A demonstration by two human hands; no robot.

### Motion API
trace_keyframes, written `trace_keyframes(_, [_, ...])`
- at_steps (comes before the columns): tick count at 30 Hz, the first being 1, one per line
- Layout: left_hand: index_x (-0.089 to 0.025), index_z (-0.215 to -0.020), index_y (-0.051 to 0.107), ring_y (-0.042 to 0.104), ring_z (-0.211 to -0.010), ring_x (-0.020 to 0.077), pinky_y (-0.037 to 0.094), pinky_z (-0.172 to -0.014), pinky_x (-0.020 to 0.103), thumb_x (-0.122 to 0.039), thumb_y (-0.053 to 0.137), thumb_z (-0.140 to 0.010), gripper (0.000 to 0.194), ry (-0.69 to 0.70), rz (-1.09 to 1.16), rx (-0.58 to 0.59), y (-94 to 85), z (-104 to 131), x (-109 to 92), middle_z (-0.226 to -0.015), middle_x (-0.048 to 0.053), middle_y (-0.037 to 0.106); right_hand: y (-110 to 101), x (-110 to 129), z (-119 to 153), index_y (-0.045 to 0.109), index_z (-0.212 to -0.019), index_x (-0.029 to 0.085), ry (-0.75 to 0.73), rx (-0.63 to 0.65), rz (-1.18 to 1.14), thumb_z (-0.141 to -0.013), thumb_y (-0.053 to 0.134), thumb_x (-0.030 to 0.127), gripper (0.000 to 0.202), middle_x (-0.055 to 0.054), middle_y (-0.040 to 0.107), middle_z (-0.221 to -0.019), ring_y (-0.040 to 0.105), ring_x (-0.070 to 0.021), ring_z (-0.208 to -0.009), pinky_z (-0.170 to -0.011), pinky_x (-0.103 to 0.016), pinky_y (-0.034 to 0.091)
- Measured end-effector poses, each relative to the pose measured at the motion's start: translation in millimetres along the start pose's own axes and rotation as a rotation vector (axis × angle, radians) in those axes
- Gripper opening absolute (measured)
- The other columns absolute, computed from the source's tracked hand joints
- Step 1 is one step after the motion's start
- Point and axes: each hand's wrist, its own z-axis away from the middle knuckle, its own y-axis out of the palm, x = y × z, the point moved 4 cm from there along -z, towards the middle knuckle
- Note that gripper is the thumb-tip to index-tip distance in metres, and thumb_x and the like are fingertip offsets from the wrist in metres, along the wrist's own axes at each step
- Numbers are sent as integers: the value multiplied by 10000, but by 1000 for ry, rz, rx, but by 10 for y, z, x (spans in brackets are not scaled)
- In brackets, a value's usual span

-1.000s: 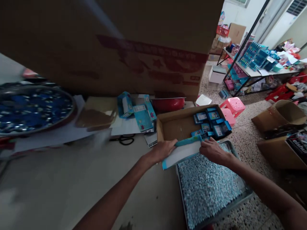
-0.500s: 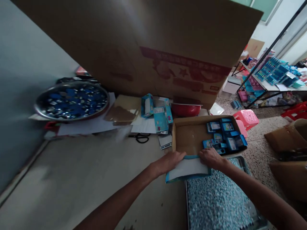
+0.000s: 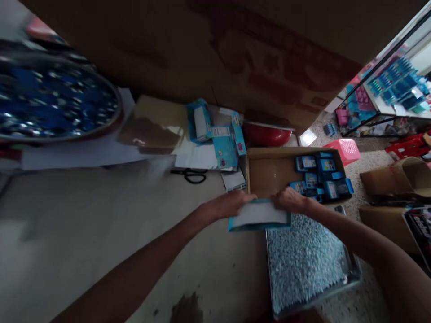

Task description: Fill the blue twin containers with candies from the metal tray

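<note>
A light-blue carton (image 3: 261, 214) with a pale inner face is held between my two hands at the table's right edge. My left hand (image 3: 235, 202) grips its upper left corner, and my right hand (image 3: 288, 199) closes on its upper right corner. Just beyond them lies an open cardboard box (image 3: 269, 176), with several small blue boxes (image 3: 326, 165) in its right part. Below and right of the carton, a clear tray (image 3: 305, 260) is filled with small pale-blue and white pieces.
On the table (image 3: 134, 224) are black scissors (image 3: 194, 176), blue cartons (image 3: 225, 148), a small white device (image 3: 234, 180) and a large bowl of blue pieces (image 3: 57, 98). A big cardboard sheet (image 3: 151, 54) stands behind. A pink stool (image 3: 346, 150) is at right.
The view has shifted, so the bowl sits closer at the left edge. Both hands still hold the carton, which now appears slightly higher and flatter in the picture.
</note>
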Motion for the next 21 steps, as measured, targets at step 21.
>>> trace_keyframes(21, [-228,-1172,769,741,-861,258,501,-783,321,-243,527,-1049,271,-185,-265,17,-297,270,468,-926,98,797,-567,531,-807,826,-1179,161,19,-101,-48,-1105,566,415,372,-215,842,-1128,803,-328,-1066,-883,-374,553])
